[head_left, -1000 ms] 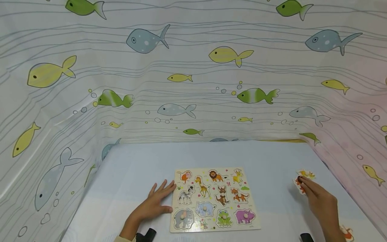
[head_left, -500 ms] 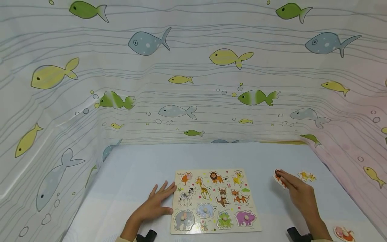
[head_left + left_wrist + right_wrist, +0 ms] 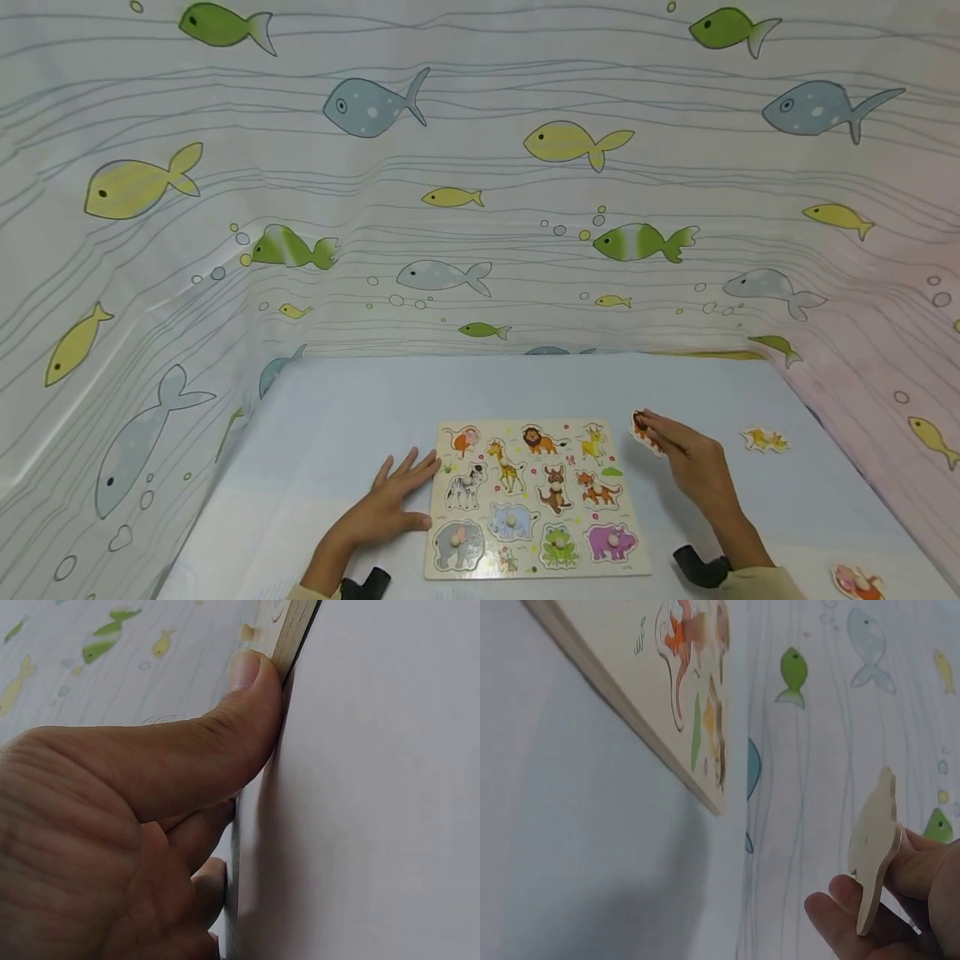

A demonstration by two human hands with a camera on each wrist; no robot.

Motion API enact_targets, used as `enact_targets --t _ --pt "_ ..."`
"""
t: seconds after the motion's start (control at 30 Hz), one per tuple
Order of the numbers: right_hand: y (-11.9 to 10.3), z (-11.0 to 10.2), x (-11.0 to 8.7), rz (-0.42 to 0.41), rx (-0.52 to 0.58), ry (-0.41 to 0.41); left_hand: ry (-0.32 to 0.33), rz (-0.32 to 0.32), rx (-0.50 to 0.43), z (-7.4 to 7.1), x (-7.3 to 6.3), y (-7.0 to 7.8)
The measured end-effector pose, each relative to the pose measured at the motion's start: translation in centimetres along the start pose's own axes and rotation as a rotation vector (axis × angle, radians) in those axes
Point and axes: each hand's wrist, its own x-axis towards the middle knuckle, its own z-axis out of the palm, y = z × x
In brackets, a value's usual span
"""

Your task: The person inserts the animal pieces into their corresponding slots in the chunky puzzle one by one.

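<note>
A wooden animal puzzle board (image 3: 639,568) lies flat on the white table. Its pictures include an elephant, a frog and a hippo with round knobs. My left hand (image 3: 386,507) rests at the board's left edge, fingers spread; its thumb (image 3: 251,712) touches that edge in the left wrist view. Just off the board's upper right corner, my right hand (image 3: 701,471) pinches a lion puzzle piece (image 3: 641,427) above the table. In the right wrist view the piece (image 3: 874,847) shows its plain wooden back, tilted on edge between thumb and fingers.
A yellow puzzle piece (image 3: 766,440) lies on the table to the right of my right hand. Another piece, red and pink (image 3: 857,581), is near the bottom right. A fish-patterned sheet (image 3: 450,233) rises behind and at both sides of the table.
My right hand has carried the lion piece leftward from beside the yellow piece to near the board. The yellow piece and red-and-pink piece are now uncovered. My left hand has stayed in place.
</note>
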Motion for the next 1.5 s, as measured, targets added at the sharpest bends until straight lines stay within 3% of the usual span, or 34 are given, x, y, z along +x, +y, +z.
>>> enact_targets --t 0.27,0.57,1.0,1.5 --pt "-1.8 2.9 1.3 -0.192 0.031 -0.099 -0.004 0.001 0.012 -0.2 0.0 0.3" --pt "-3.2 6.4 2.7 -0.312 0.124 -0.207 -0.002 0.000 0.004 -0.3 -0.1 0.1" --pt "-3.8 10.4 3.9 -0.291 0.206 -0.413 -0.004 0.003 0.010 -0.2 -0.3 0.1" --pt "-3.5 11.9 3.9 -0.313 0.207 -0.478 0.005 0.007 0.009 -0.1 -0.3 -0.1"
